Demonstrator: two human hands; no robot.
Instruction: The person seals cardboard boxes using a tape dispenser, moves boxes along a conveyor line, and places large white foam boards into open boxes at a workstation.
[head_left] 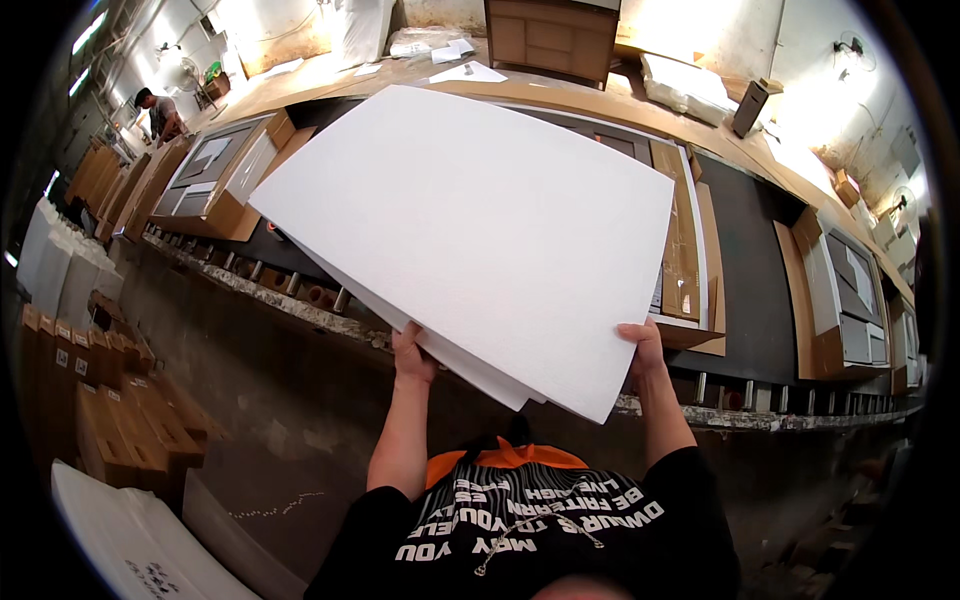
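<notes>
- Over the dark conveyor belt (745,250): white sheets (480,230), at least two, tilted, partly hiding an open carton (688,336).
- Left hand (412,358): pinching the near edge, thumb uppermost, fingers beneath hidden.
- Right hand (646,350): pinching the right edge, thumb on top; the wide-apart holds probably keep such broad sheets steady.
- Surface: belt edged with short rollers (343,299), bearing a left-hand carton (185,224) and a right-hand carton (828,352).
- Room: workshop, stacked cartons (140,430), pale walls, co-worker (165,118) at far left.
</notes>
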